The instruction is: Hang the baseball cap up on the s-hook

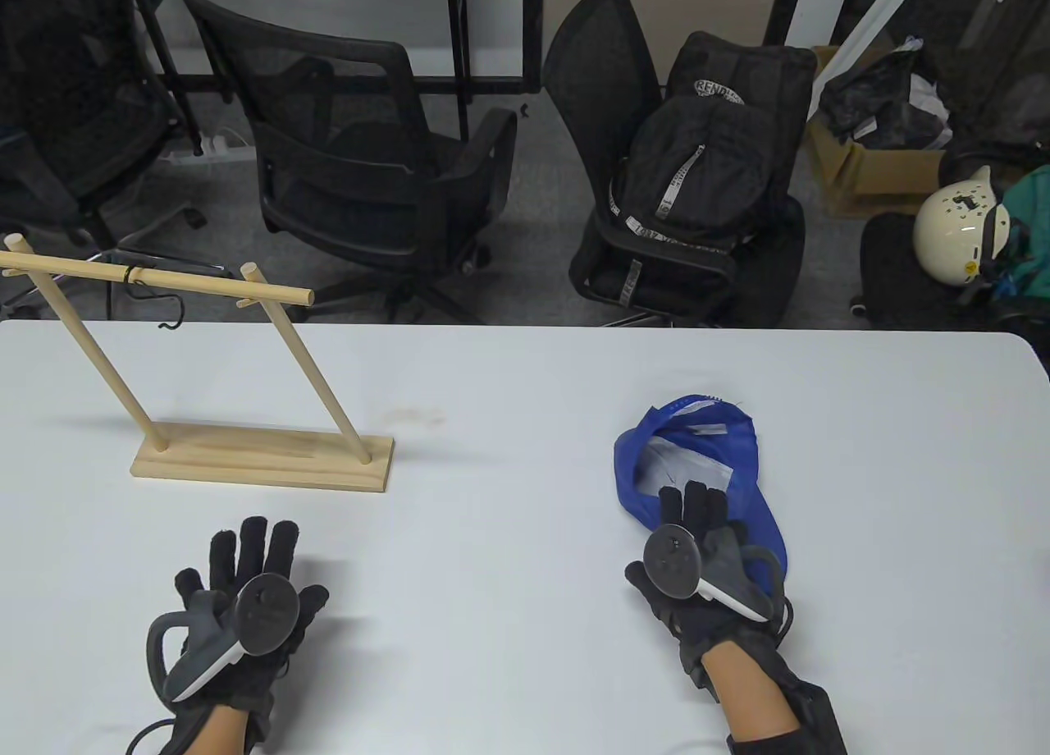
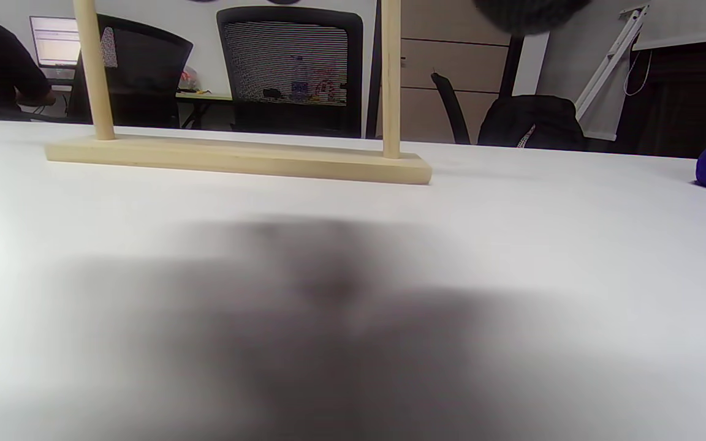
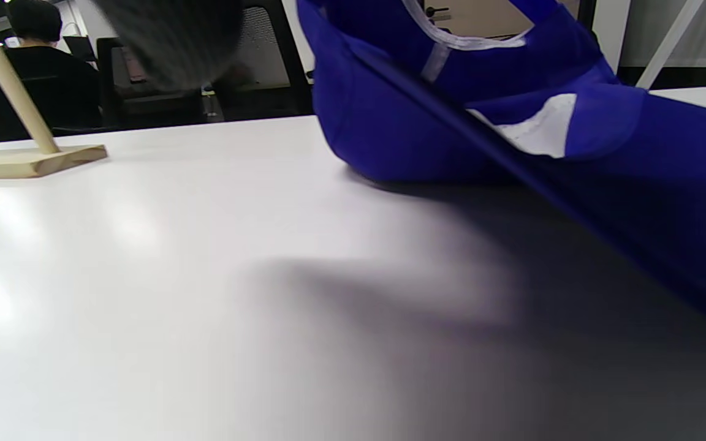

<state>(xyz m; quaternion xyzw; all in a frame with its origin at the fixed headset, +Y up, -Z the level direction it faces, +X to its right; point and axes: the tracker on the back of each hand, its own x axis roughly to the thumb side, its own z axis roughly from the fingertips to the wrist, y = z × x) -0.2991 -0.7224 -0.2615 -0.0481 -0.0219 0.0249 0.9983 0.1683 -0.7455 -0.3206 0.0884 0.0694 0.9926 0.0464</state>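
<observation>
our right hand lies over the near edge of the blue cap, grip unclear | left hand flat, fingers spread, holds nothing | hook far beyond left hand | risk: floppy cap slips, nudges stand

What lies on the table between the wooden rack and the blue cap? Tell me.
Nothing but bare white table lies between the wooden rack and the blue cap; the table view shows it, and the right wrist view agrees.
</observation>
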